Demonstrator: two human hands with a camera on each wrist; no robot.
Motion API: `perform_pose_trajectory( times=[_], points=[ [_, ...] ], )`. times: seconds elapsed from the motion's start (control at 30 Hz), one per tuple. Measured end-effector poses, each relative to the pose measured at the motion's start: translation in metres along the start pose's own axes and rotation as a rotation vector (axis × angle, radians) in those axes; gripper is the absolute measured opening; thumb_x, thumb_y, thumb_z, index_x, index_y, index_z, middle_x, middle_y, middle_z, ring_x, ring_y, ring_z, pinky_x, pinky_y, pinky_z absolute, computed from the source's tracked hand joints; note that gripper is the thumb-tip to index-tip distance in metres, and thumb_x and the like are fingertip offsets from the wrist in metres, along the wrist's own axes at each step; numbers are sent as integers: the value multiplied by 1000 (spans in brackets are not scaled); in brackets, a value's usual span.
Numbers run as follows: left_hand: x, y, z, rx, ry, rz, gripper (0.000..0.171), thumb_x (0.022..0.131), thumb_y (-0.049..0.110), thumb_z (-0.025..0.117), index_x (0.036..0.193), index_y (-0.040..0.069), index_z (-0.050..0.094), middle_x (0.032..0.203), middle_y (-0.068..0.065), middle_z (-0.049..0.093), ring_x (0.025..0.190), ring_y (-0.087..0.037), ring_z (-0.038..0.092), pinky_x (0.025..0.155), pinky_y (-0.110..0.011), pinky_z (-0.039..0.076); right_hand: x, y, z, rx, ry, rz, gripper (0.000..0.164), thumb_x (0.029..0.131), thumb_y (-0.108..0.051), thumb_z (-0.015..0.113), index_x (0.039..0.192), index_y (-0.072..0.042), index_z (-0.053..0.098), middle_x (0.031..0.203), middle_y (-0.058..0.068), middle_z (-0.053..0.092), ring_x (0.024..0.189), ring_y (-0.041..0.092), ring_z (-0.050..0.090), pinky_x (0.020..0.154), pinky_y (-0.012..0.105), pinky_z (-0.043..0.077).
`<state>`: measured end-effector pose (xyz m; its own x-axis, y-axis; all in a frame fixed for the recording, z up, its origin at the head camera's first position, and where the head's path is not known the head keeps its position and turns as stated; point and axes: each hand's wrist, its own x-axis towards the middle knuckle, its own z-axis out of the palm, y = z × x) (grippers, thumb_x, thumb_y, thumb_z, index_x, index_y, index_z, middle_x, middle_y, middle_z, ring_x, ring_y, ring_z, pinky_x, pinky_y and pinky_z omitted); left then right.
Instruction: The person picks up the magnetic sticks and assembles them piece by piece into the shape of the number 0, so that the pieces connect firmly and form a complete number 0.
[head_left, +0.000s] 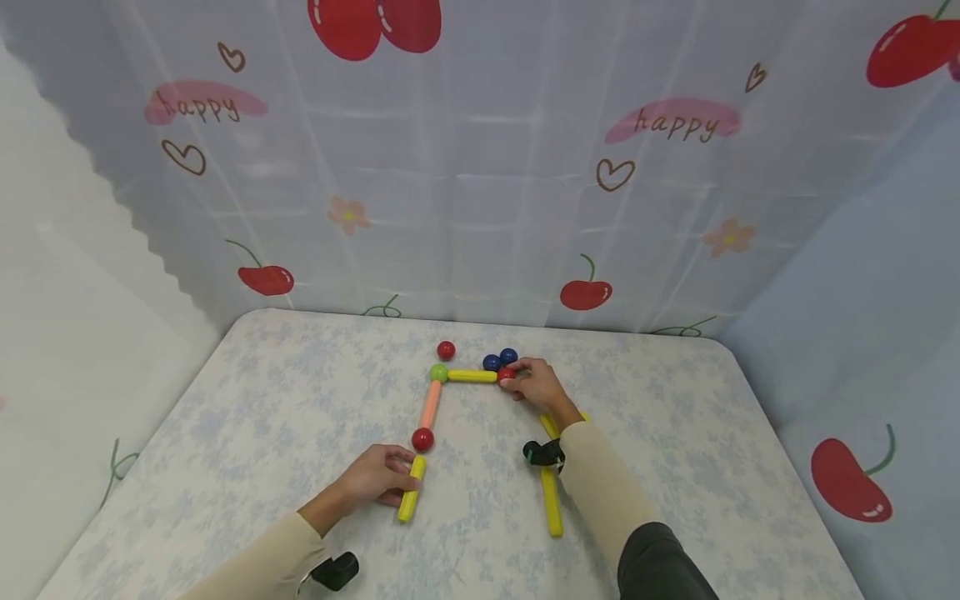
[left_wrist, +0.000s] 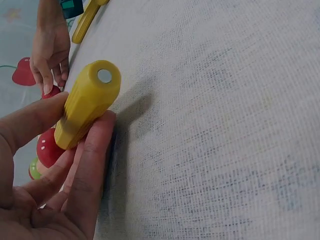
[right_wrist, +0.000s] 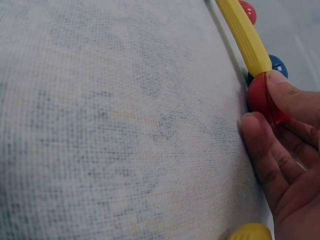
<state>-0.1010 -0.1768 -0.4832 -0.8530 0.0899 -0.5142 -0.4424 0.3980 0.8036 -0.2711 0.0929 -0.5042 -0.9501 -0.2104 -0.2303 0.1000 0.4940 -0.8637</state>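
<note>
My left hand (head_left: 378, 477) pinches a yellow magnetic rod (left_wrist: 86, 105) between thumb and fingers; a silvery disc shows at its near end. The rod's far end is right at a red ball (head_left: 423, 439), which joins a pink rod (head_left: 431, 405). That rod runs up to a green ball (head_left: 438, 373), and from there a second yellow rod (head_left: 472, 376) extends right. At its right end my right hand (head_left: 534, 383) pinches another red ball (right_wrist: 262, 99) with thumb and fingertips. Two blue balls (head_left: 500, 360) lie just behind that hand.
A loose red ball (head_left: 446, 350) lies behind the green one. Several yellow rods (head_left: 551, 502) lie under and beside the right forearm. A patterned cloth covers the table (head_left: 480, 550), and a printed curtain (head_left: 480, 167) hangs behind its far edge.
</note>
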Motion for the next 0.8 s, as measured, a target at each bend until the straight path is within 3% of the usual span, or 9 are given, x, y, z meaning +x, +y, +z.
perform_pose_trajectory(
  times=[0.27, 0.53, 0.8],
  points=[
    [3, -3, 0, -47, 44, 21, 47, 81, 11, 78, 120, -3, 56, 92, -10, 57, 71, -17, 62, 65, -34, 56, 0, 0, 2, -15, 8, 3, 39, 87, -15, 72, 123, -2, 61, 102, 12, 66, 68, 16, 64, 67, 28, 54],
    [4, -3, 2, -6, 65, 51, 44, 81, 13, 77, 117, -4, 58, 88, -8, 60, 70, -16, 62, 65, -31, 56, 0, 0, 1, -15, 6, -6, 39, 88, -15, 71, 122, -1, 60, 97, 12, 67, 67, 17, 63, 66, 29, 53],
    [3, -3, 5, 28, 98, 34, 42, 80, 12, 78, 115, -2, 60, 84, -7, 60, 66, -15, 61, 63, -31, 55, -1, -1, 2, -19, 9, 13, 39, 88, -15, 72, 122, -1, 60, 99, 13, 66, 68, 17, 63, 66, 28, 53]
  ],
)
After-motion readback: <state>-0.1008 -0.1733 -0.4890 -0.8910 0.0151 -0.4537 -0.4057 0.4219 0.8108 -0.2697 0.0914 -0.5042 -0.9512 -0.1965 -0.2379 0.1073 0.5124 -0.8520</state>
